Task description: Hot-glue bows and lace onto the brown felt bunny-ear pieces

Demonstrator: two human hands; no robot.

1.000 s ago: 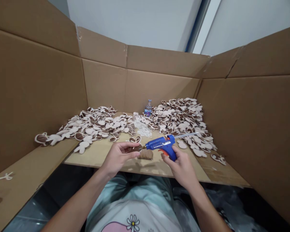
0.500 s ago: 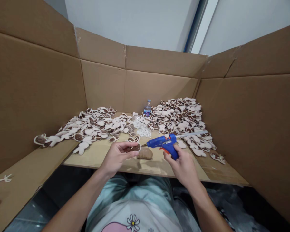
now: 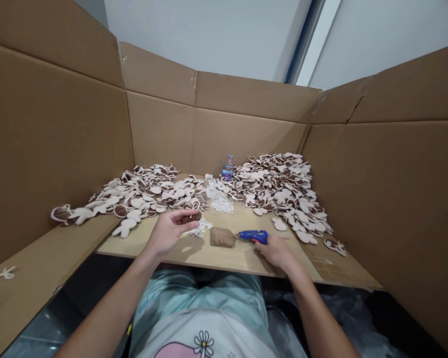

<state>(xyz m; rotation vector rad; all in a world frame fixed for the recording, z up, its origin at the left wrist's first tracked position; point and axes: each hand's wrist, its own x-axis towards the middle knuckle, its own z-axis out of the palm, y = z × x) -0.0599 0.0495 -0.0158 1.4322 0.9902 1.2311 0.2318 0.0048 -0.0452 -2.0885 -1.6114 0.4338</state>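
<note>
The person's two hands are well apart. The left hand point(image 3: 168, 231) is up off the board, and its fingers hold a little brown and white shape point(image 3: 191, 217). The right hand point(image 3: 278, 251) is down at the end of a blue glue gun point(image 3: 252, 236), which lies on the wooden board point(image 3: 242, 259). I can't tell if that hand is gripping it. A brown lump point(image 3: 222, 237) sits just beside the gun's tip, and a bit of white lace point(image 3: 199, 229) lies near the left hand. Big piles of shapes point(image 3: 278, 186) lie behind them, by a water bottle point(image 3: 228, 168), with cardboard walls point(image 3: 59, 134) around.
</note>
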